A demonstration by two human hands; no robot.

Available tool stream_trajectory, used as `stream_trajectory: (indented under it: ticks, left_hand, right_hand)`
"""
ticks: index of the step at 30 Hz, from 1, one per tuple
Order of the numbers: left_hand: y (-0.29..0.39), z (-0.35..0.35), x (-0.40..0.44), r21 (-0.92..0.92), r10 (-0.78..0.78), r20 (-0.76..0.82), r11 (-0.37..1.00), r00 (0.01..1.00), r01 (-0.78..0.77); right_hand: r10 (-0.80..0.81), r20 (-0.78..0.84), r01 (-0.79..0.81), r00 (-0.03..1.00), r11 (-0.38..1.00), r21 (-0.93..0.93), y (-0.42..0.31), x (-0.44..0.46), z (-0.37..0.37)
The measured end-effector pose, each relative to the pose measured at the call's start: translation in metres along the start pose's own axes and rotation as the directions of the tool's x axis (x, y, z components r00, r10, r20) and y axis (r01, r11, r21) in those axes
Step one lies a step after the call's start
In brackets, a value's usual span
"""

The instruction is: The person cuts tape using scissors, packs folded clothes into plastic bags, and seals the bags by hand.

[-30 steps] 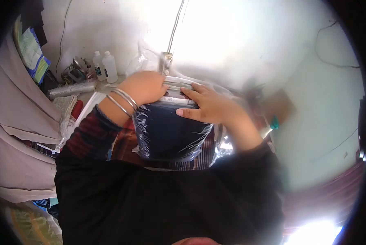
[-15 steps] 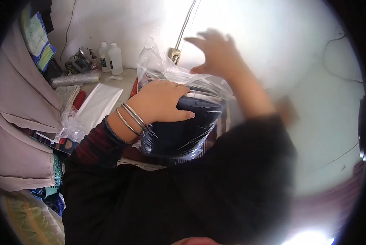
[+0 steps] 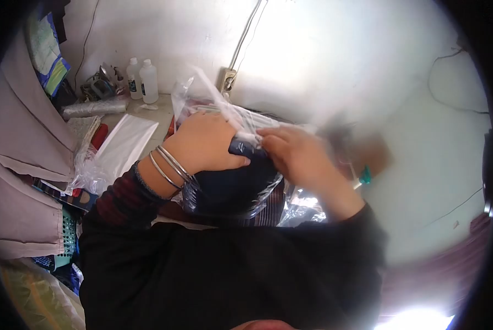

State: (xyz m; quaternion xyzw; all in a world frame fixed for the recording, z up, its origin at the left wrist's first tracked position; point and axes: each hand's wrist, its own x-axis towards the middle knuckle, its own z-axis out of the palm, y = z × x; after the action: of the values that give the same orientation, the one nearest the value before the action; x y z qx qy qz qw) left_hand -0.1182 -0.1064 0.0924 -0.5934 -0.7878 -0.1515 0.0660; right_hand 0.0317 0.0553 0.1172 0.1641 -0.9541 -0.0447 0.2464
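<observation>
A clear plastic bag holds dark navy folded cloth and lies in front of me on the table. My left hand, with metal bangles at the wrist, rests on top of the bag's left part, its thumb stretched out over the cloth. My right hand, slightly blurred, is at the bag's upper right, its bent fingers closed on the loose plastic of the bag. The bag's loose upper end stands up crumpled behind both hands.
Two white bottles and an iron stand at the back left. A white flat packet and a plastic-wrapped roll lie left of the bag. A wall socket is behind. Beige fabric hangs at far left.
My right hand has come down from the air, spread fingers now closing on the loose plastic. That plastic has been drawn over the cloth's top. My left hand stays on the bag.
</observation>
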Motion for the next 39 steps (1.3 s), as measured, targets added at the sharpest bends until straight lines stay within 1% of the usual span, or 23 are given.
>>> stream_trajectory:
  ticks: [3, 8, 12, 14, 15, 16, 17, 18, 20, 21, 23, 24, 26, 27, 29, 30, 31, 32, 33, 35, 36, 37, 39]
  left_hand:
    - [-0.004, 0.004, -0.008, -0.02, 0.068, -0.041, 0.997, 0.997, -0.069]
    - [-0.007, 0.003, -0.017, 0.079, 0.083, -0.086, 0.994, 0.993, -0.076]
    - [-0.025, -0.001, -0.015, 0.003, 0.102, -0.098, 0.995, 0.99, -0.102]
    - [-0.024, -0.016, -0.015, -0.233, -0.035, -0.004, 0.972, 0.999, 0.033]
    - [-0.027, -0.015, -0.012, -0.228, -0.037, -0.004, 0.973, 0.999, 0.035]
    - [-0.031, -0.012, -0.007, -0.123, -0.136, -0.007, 0.983, 0.991, 0.134]
    - [-0.033, -0.009, -0.005, -0.02, -0.232, -0.021, 0.973, 0.973, 0.231]
    - [-0.032, -0.007, -0.004, -0.02, -0.233, -0.023, 0.972, 0.972, 0.232]
    - [-0.028, -0.005, -0.001, 0.277, -0.18, -0.187, 0.933, 0.966, 0.228]
    - [-0.02, -0.011, 0.0, 0.28, -0.176, -0.185, 0.934, 0.967, 0.223]
    - [-0.001, -0.031, -0.001, 0.441, -0.148, -0.061, 0.883, 0.987, 0.16]
    - [-0.001, -0.032, -0.003, 0.446, -0.137, -0.061, 0.883, 0.989, 0.15]
    - [-0.009, -0.036, -0.009, 0.261, 0.135, -0.252, 0.963, 0.958, -0.067]
    - [-0.007, -0.042, -0.01, 0.268, 0.143, -0.252, 0.961, 0.957, -0.073]
    - [-0.001, -0.056, -0.014, 0.213, 0.275, -0.549, 0.959, 0.79, -0.185]
    - [-0.001, -0.057, -0.013, 0.215, 0.282, -0.542, 0.957, 0.792, -0.193]
    - [-0.003, -0.058, -0.012, 0.216, 0.289, -0.605, 0.956, 0.742, -0.196]
    - [-0.002, -0.057, -0.01, 0.216, 0.294, -0.663, 0.956, 0.689, -0.2]
    - [0.0, -0.056, -0.008, 0.215, 0.302, -0.656, 0.953, 0.692, -0.212]
    - [0.005, -0.055, -0.002, 0.102, 0.194, -0.63, 0.981, 0.752, -0.168]
    - [0.011, -0.057, 0.001, 0.105, 0.2, -0.626, 0.979, 0.753, -0.173]
    - [0.021, -0.061, 0.006, 0.077, 0.195, -0.567, 0.98, 0.8, -0.184]
    - [0.041, -0.064, 0.017, 0.017, 0.179, -0.436, 0.981, 0.882, -0.191]
  right_hand:
    - [0.043, -0.042, -0.037, 0.998, 0.99, 0.133, -0.005, -0.016, 0.015]
    - [0.02, -0.08, -0.009, 0.997, 0.991, 0.137, -0.009, -0.025, 0.018]
    - [0.013, -0.104, -0.001, 0.995, 0.994, 0.113, -0.004, -0.027, 0.022]
    - [0.029, -0.111, -0.016, 0.993, 0.993, 0.12, -0.004, -0.027, 0.018]
    - [0.047, -0.117, -0.032, 0.992, 0.991, 0.128, -0.003, -0.027, 0.015]
    - [0.045, -0.12, -0.029, 0.992, 0.991, 0.128, 0.0, -0.029, 0.011]
    - [0.08, -0.127, -0.077, 0.989, 0.997, 0.029, 0.006, -0.031, 0.005]
    - [0.114, -0.137, -0.125, 0.984, 0.99, -0.07, 0.01, -0.032, 0.0]
    - [0.268, -0.361, -0.282, 0.893, 0.959, 0.014, 0.019, -0.021, -0.01]
    - [0.394, -0.431, -0.356, 0.812, 0.919, 0.171, 0.028, -0.016, -0.011]
    - [0.654, -0.312, -0.514, 0.69, 0.745, 0.425, 0.042, -0.012, -0.019]
    - [0.658, -0.32, -0.518, 0.682, 0.743, 0.423, 0.044, -0.018, -0.02]
    - [0.576, -0.27, -0.333, 0.771, 0.728, 0.6, 0.05, -0.031, -0.016]
    - [0.578, -0.278, -0.331, 0.767, 0.729, 0.599, 0.051, -0.04, -0.012]
    - [0.492, -0.165, -0.136, 0.855, 0.52, 0.843, 0.046, -0.06, -0.002]
    - [0.503, -0.214, -0.099, 0.837, 0.524, 0.846, 0.043, -0.06, 0.003]
    - [0.513, -0.262, -0.063, 0.817, 0.531, 0.845, 0.041, -0.061, 0.009]
    - [0.608, -0.234, -0.208, 0.759, 0.567, 0.797, 0.045, -0.063, 0.014]
    - [0.694, -0.218, -0.352, 0.687, 0.579, 0.736, 0.049, -0.063, 0.017]
    - [0.735, -0.267, -0.33, 0.623, 0.556, 0.763, 0.056, -0.049, 0.016]
    - [0.767, -0.218, -0.289, 0.603, 0.465, 0.837, 0.064, -0.045, 0.017]
    - [0.792, -0.167, -0.241, 0.587, 0.368, 0.898, 0.07, -0.04, 0.018]
    - [0.794, -0.155, -0.199, 0.588, 0.327, 0.924, 0.074, -0.031, 0.019]
